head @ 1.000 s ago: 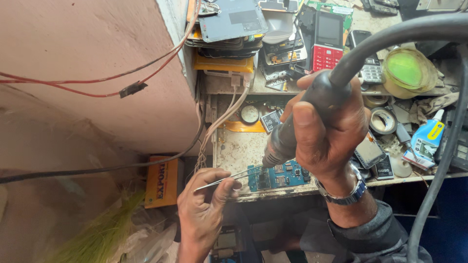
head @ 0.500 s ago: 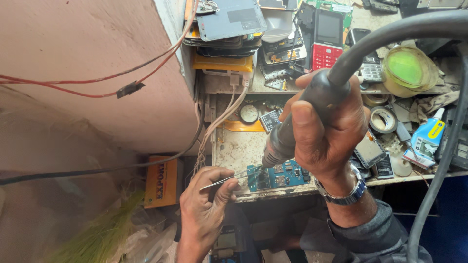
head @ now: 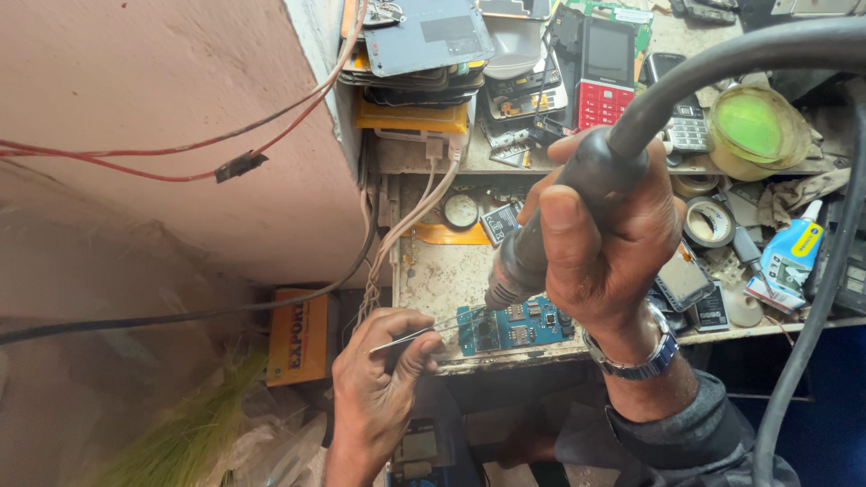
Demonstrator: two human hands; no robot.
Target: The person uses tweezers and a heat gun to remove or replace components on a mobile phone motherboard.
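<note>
Tweezers (head: 424, 332) edged closer to circuit board (head: 514, 325).

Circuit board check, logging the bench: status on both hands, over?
Left hand grip shut on tweezers, tips at blue circuit board. Right hand grip shut on hot-air handpiece, nozzle over board. Nothing between them.

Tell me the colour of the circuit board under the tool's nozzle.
Blue circuit board, seen in the head view.

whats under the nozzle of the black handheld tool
A blue circuit board lies under the black handheld tool, on the worn bench. The right hand covers the board's right end.
</note>
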